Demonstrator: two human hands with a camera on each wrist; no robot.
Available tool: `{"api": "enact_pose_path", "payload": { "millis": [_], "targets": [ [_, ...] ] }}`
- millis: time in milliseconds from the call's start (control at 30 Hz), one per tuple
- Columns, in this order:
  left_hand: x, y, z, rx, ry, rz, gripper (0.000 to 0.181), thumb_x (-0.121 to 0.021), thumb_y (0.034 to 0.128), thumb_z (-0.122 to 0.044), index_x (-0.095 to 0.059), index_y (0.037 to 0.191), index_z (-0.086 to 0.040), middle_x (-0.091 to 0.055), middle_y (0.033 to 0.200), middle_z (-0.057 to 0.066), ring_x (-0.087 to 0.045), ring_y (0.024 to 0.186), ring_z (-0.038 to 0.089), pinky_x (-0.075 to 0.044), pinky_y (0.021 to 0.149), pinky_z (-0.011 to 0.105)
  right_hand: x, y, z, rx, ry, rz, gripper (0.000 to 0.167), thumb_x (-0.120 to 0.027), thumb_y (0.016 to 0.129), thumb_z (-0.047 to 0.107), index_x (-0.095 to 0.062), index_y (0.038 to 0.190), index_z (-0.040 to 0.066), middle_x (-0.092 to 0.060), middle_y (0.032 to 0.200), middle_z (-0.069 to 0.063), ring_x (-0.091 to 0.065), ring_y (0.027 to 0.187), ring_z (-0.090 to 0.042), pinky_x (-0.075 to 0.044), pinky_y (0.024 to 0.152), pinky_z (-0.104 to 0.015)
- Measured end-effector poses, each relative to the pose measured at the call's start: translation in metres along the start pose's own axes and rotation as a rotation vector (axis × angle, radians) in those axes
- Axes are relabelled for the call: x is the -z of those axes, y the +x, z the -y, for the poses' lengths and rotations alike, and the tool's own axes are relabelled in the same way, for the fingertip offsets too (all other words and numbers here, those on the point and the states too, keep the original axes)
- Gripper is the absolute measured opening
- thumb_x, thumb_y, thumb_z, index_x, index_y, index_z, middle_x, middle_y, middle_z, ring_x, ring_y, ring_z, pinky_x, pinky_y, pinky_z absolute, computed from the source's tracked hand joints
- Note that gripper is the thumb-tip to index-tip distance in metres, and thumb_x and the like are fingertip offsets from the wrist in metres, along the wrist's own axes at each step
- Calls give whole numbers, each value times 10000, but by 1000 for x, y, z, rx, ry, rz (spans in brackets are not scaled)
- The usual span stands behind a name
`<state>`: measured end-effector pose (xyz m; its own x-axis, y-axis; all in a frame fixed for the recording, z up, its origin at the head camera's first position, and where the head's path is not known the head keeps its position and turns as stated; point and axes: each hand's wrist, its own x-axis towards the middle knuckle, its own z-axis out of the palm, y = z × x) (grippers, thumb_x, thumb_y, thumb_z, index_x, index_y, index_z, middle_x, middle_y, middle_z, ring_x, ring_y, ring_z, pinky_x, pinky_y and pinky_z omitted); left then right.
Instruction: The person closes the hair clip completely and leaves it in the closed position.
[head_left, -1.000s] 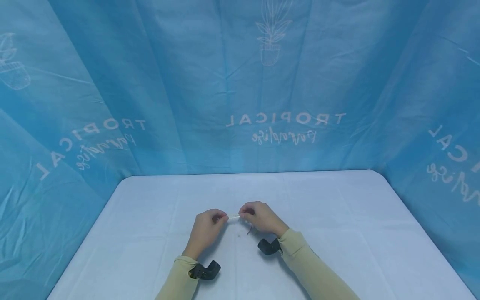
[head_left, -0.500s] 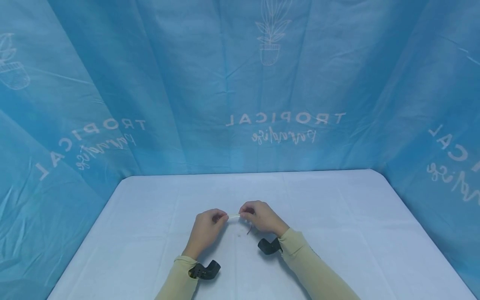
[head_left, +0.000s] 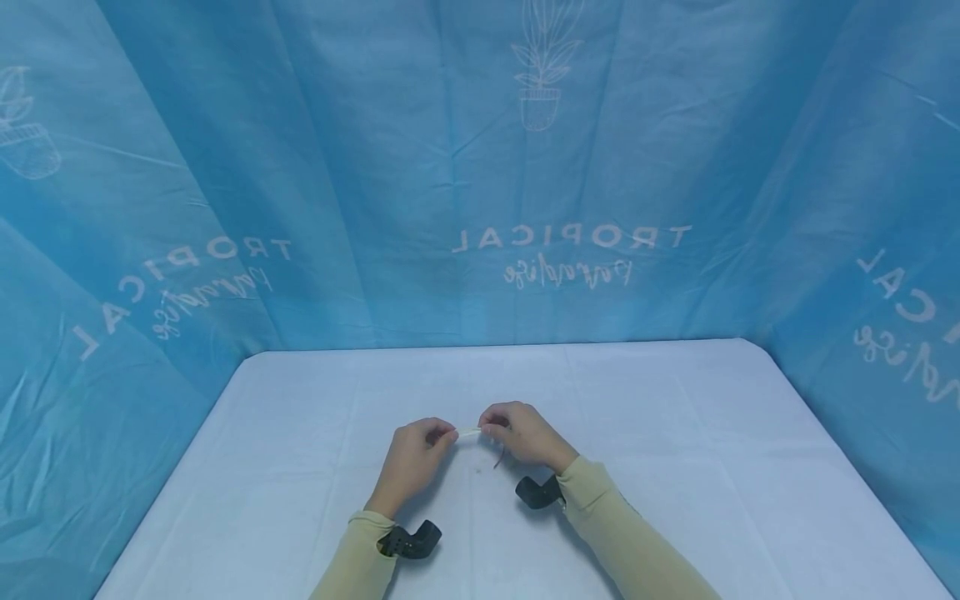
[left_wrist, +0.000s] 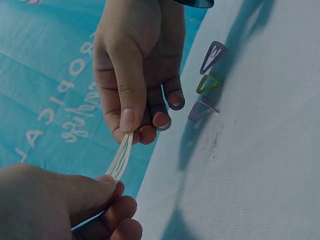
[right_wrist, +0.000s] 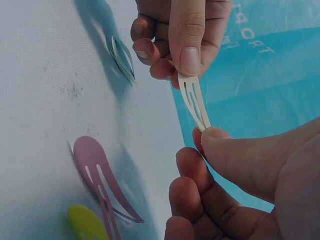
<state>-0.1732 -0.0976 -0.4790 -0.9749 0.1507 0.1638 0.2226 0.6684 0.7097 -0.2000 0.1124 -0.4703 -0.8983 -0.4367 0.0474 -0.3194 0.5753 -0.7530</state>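
A cream snap hair clip (head_left: 468,432) spans the gap between my two hands above the table. My left hand (head_left: 411,454) pinches one end of it between thumb and fingers. The other end is pinched by my right hand (head_left: 525,435). Close up in the right wrist view, the clip (right_wrist: 201,104) is slotted and slightly bowed, its tips hidden under the thumbs. Below on the cloth lie a mauve hair clip (right_wrist: 90,150), a yellow-green one (right_wrist: 82,218) and a pale teal one (right_wrist: 120,57). A dark purple clip (left_wrist: 204,65) shows in the left wrist view.
The table (head_left: 300,467) wears a white cloth with small dark smudges (right_wrist: 72,90). Blue printed curtains (head_left: 405,183) surround its back and sides. Black wrist cameras (head_left: 420,540) sit on both forearms.
Both hands stay almost where they were, still pinching the cream hair clip. The clip's strips look closed together half a second ago and spread apart now.
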Motion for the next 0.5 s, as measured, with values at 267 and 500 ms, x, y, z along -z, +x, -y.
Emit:
{"api": "enact_pose_path", "payload": {
  "millis": [267, 500],
  "targets": [
    [1, -1, -1, -6, -9, 21, 112, -680, 967, -177, -741, 997, -88, -714, 906, -11, -583, 778, 103, -499, 735, 344, 1, 0, 1, -1, 6, 16, 134, -576, 1017, 117, -695, 968, 78, -672, 925, 3, -553, 795, -136, -478, 735, -327],
    [0, -2, -3, -17, 12, 38, 106, -673, 973, -173, -731, 1009, -92, -707, 924, -11, -577, 787, 104, -501, 737, 337, 0, -1, 0, 8, 1, 21, 142, -565, 1022, 114, -689, 963, 76, -664, 917, 9, -551, 790, -135, -472, 734, -320]
  ]
}}
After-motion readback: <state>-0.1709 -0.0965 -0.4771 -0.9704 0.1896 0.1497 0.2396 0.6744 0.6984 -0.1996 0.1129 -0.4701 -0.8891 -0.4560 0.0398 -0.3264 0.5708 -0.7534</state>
